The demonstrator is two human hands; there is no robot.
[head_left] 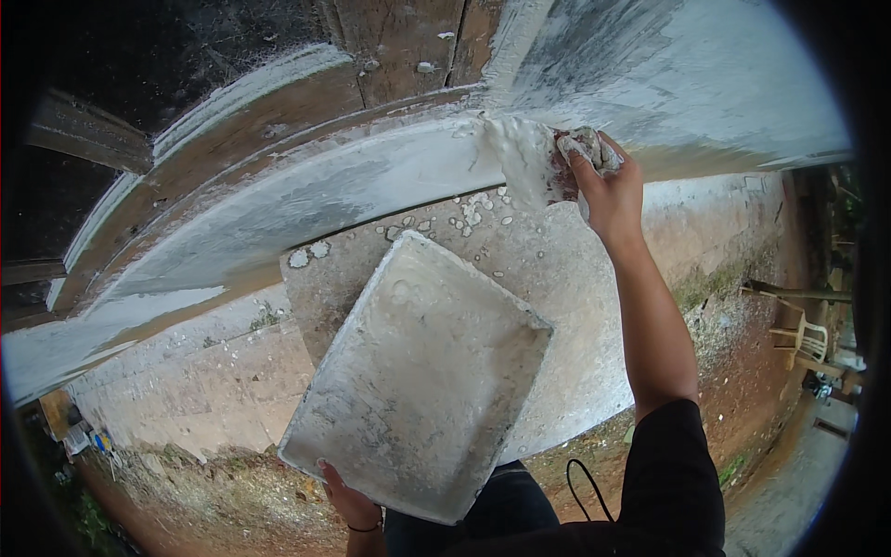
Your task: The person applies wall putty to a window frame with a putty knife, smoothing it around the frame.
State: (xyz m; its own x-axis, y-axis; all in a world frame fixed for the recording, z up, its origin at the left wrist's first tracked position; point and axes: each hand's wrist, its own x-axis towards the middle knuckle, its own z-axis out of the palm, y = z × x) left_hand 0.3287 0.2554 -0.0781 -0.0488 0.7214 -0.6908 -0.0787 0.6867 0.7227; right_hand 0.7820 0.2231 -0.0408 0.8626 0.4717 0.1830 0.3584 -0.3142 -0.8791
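Note:
In my left hand is the lower left corner of a shallow rectangular tray, its thumb over the rim. The tray is tilted, coated in whitish plaster, and has a thin wet-looking layer inside. My right hand is closed around the caked handle of a plastering trowel, reaching up and to the right. Its reddish-brown blade is pressed against the wall, mostly hidden by the hand. Just left of the blade is a thick, wet patch of plaster at the corner of the wall edge.
A wooden window frame with dark panes is at the upper left. Smoothed grey-white wall extends to the upper right. Below lies a plaster-spattered board over a ledge. A plastic chair stands far right.

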